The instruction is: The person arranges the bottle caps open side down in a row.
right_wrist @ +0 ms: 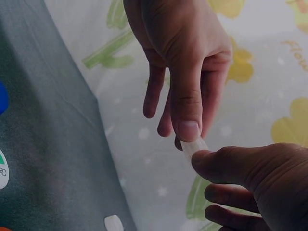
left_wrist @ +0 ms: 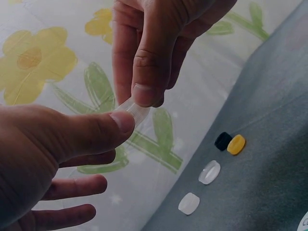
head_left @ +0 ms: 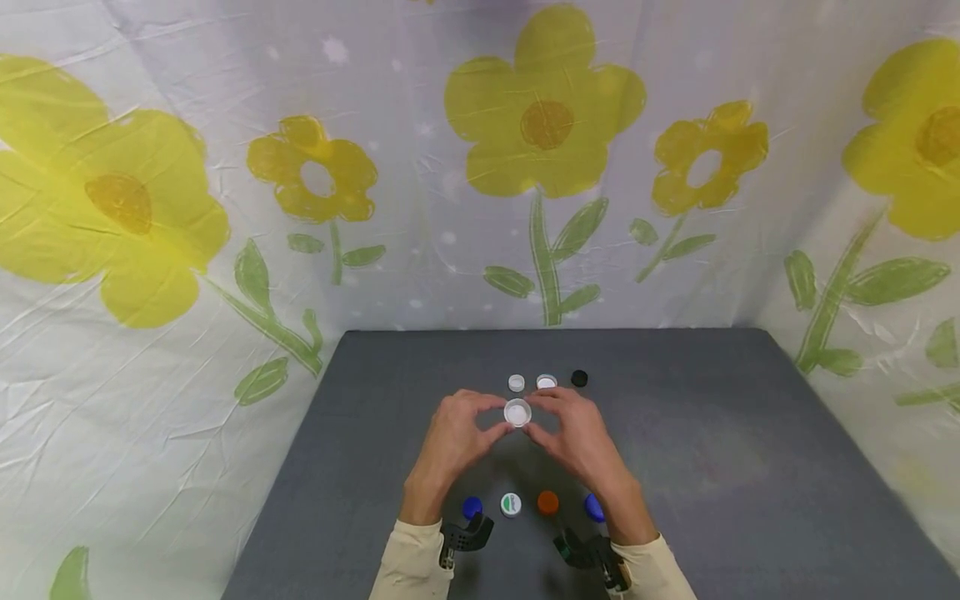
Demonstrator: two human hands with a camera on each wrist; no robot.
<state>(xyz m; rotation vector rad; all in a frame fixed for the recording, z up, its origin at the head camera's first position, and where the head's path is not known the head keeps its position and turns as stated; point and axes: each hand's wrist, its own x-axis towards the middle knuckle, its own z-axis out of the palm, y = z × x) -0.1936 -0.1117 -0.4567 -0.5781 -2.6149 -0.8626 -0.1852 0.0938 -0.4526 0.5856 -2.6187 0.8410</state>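
Observation:
Between both hands, above the dark table, is a white bottle cap, its hollow inside facing the head camera. My left hand pinches its left side between thumb and index finger. On the opposite side, my right hand pinches the same cap with thumb and fingertips. In the left wrist view the cap looks translucent and is seen edge-on, with the left hand below and the right hand above. The right wrist view shows the cap partly hidden by both thumbs.
Beyond the hands lie a small white cap, another white cap, a black cap and a yellow cap. Closer in are a blue cap, a white-and-green cap, an orange cap and another blue cap.

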